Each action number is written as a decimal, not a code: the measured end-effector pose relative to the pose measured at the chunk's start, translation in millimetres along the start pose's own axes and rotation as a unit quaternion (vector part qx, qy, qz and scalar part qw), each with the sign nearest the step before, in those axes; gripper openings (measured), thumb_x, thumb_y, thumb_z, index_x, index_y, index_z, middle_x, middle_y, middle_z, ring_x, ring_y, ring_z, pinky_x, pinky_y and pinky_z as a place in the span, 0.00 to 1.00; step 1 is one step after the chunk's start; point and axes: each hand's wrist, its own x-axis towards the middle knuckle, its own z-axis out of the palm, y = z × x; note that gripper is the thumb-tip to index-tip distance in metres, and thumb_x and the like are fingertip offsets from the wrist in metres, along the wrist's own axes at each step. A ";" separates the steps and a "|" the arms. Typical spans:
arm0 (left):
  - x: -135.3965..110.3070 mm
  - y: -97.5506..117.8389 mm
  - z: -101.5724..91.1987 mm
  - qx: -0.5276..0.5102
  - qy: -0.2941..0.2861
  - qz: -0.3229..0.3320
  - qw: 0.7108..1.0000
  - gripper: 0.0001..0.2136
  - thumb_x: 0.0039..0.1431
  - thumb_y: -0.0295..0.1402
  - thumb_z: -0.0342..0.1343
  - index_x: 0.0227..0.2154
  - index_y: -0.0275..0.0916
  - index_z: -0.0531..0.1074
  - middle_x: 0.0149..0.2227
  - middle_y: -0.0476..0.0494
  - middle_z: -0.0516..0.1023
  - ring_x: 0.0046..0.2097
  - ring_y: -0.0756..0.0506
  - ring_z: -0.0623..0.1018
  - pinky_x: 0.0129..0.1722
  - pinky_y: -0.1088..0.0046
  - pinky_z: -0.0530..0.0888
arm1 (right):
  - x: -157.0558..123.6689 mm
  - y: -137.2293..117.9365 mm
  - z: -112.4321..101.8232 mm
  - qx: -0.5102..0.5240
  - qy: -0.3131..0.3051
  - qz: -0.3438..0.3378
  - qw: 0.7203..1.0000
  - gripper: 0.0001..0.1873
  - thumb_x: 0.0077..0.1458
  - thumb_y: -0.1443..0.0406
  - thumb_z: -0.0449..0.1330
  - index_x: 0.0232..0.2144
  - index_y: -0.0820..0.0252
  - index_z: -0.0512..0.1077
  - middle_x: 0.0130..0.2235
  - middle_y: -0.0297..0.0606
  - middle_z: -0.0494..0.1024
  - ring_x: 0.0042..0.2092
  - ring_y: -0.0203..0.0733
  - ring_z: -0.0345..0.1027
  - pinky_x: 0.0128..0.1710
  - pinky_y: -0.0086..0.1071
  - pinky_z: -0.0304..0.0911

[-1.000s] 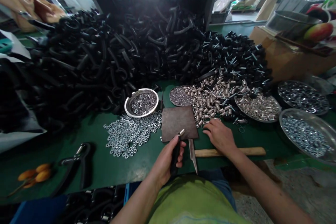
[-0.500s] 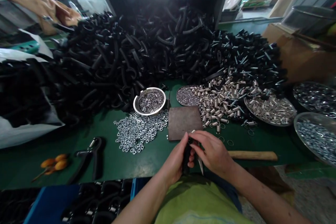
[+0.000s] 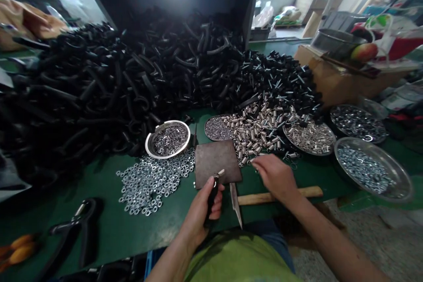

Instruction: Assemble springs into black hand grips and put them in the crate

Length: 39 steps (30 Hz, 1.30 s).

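My left hand point(image 3: 202, 205) is wrapped round a black handle point(image 3: 212, 196) whose threaded metal tip pokes out above a dark square metal plate point(image 3: 216, 163). My right hand point(image 3: 276, 176) reaches over the green table to the edge of a heap of silver springs point(image 3: 257, 134), its fingers curled down on them; what they pinch is hidden. A hammer with a wooden handle point(image 3: 291, 194) lies just under the right hand, its metal head pointing toward me.
A big pile of black curved handles point(image 3: 125, 75) fills the back. Loose nuts point(image 3: 153, 180) lie left of the plate, near a small steel bowl point(image 3: 168, 139). Trays of springs and nuts point(image 3: 370, 167) stand at right. A finished hand gripper point(image 3: 77, 229) lies at front left.
Half a second ago both hands met at the handle's tip. The right hand has since moved away, up and right, to the spring heap; the left still holds the handle.
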 end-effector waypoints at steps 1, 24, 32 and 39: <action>1.5 2.2 -2.9 -0.019 0.010 0.017 1.000 0.22 0.52 0.52 0.53 0.34 0.34 0.68 0.21 0.56 0.56 0.19 0.58 0.52 0.15 0.84 0.46 | 2.0 17.1 -4.2 -0.042 0.011 0.043 0.998 0.09 0.58 0.69 0.51 0.36 0.62 0.71 0.36 0.47 0.74 0.40 0.48 0.66 0.36 0.38 0.63; 6.9 9.0 1.8 -0.276 -0.036 0.039 0.960 0.10 0.54 0.34 0.49 0.21 0.35 0.66 0.15 0.50 0.62 0.19 0.53 0.61 0.20 0.78 0.60 | 12.8 -66.7 -9.6 0.220 0.006 -0.089 0.971 0.09 0.57 0.69 0.52 0.37 0.56 0.72 0.39 0.40 0.75 0.41 0.41 0.71 0.40 0.35 0.69; -0.2 4.1 12.1 -0.226 0.031 0.142 0.963 0.07 0.49 0.33 0.56 0.25 0.34 0.67 0.21 0.52 0.67 0.22 0.55 0.64 0.24 0.79 0.62 | 9.5 -90.2 27.5 0.193 0.050 -0.100 0.975 0.10 0.59 0.68 0.51 0.39 0.59 0.71 0.38 0.43 0.77 0.40 0.42 0.73 0.39 0.34 0.69; -4.7 10.5 7.1 -0.146 0.072 0.226 0.960 0.08 0.50 0.36 0.55 0.25 0.36 0.66 0.22 0.53 0.66 0.23 0.54 0.64 0.25 0.77 0.62 | 21.3 -95.2 25.2 0.247 -0.107 0.029 0.963 0.14 0.60 0.60 0.49 0.45 0.59 0.65 0.28 0.37 0.77 0.30 0.42 0.72 0.29 0.34 0.67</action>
